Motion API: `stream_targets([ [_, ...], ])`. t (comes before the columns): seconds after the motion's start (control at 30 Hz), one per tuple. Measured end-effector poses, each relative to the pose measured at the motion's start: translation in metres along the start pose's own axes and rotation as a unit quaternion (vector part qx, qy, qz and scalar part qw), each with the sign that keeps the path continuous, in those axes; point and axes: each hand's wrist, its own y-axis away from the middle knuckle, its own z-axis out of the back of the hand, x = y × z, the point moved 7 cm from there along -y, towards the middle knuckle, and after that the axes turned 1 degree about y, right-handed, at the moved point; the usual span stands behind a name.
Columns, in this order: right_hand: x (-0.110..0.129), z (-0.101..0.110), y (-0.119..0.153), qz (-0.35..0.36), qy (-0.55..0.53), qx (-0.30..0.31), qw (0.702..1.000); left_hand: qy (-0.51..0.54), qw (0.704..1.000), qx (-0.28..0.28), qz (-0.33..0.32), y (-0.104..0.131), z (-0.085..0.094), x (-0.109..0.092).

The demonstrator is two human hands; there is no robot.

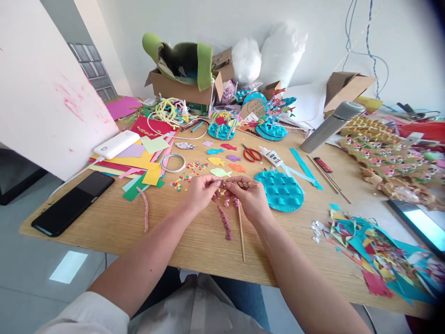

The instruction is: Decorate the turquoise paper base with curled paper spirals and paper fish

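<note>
Over the table's front middle, my left hand (pixel 200 192) and my right hand (pixel 248 197) meet, fingertips pinched close together. Between them is a thin tan twisted strip (pixel 251 184), perhaps a pipe cleaner; its far end sticks out past my right fingers. Below my hands lie a purple twisted strip (pixel 225 223) and a wooden stick (pixel 241 232). Small pink curled bits (pixel 226 202) sit between my hands. Just beyond are a pale green paper fish (pixel 220 172) and an orange one (pixel 237 168). A blue woven oval (pixel 281 190) lies right of my right hand.
Red-handled scissors (pixel 252 154) and a white glue bottle (pixel 271 157) lie behind. A grey flask (pixel 330 127) leans at right, near paper scraps (pixel 378 255). Left are a black phone (pixel 73 202), coloured paper (pixel 139 162) and a pink fuzzy strip (pixel 144 211). Finished blue baskets (pixel 221 130) stand behind.
</note>
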Motion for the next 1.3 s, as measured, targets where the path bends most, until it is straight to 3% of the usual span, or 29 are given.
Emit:
stream_targets([
  [0.23, -0.013, -0.005, -0.001, -0.110, -0.157, 0.075, 0.979, 0.103, 0.994, 0.019, 0.008, 0.001, 0.001, -0.005],
  [0.33, -0.015, -0.007, -0.002, -0.116, -0.173, 0.093, 0.974, 0.117, 0.993, 0.031, 0.007, 0.001, 0.001, -0.005],
  [0.53, -0.010, -0.009, -0.001, -0.091, -0.150, 0.105, 0.979, 0.044, 0.999, 0.027, -0.006, 0.001, 0.003, -0.005],
  [0.7, 0.000, 0.002, -0.003, -0.033, -0.119, 0.021, 0.992, 0.057, 0.998, -0.026, 0.011, -0.001, 0.010, -0.004],
  [0.8, 0.005, 0.010, -0.004, 0.022, -0.092, -0.015, 0.995, 0.055, 0.998, -0.030, 0.018, -0.001, 0.010, -0.004],
  [0.97, 0.005, 0.014, -0.005, 0.062, -0.053, -0.030, 0.996, 0.037, 0.998, -0.027, 0.037, 0.000, 0.008, -0.003],
  [1.3, 0.005, 0.014, -0.004, 0.057, -0.075, -0.039, 0.995, 0.052, 0.996, -0.025, 0.060, -0.002, 0.008, 0.004],
])
